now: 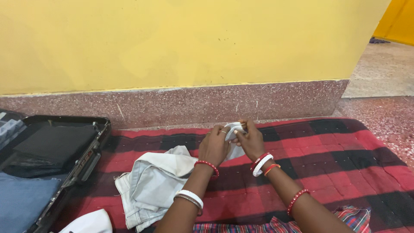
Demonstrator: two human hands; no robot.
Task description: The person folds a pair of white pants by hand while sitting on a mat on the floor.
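Head view looks down on a red-and-black checked blanket (327, 151) spread over a speckled stone floor (379, 108), with a yellow wall (172, 39) and its reddish terrazzo skirting (181, 103) running behind. Both hands meet near the blanket's far edge — the left hand (214, 146) and right hand (250, 140) are each closed on a small white cloth (233, 129), pinching it between them. Just below lies a crumpled pale denim garment (151, 185), soft and creased, touching the left forearm. An open black suitcase (92, 149) sits at the left, hard-edged, holding folded dark and blue clothes. Right of the hands the blanket lies flat and bare — open room out to its edge.
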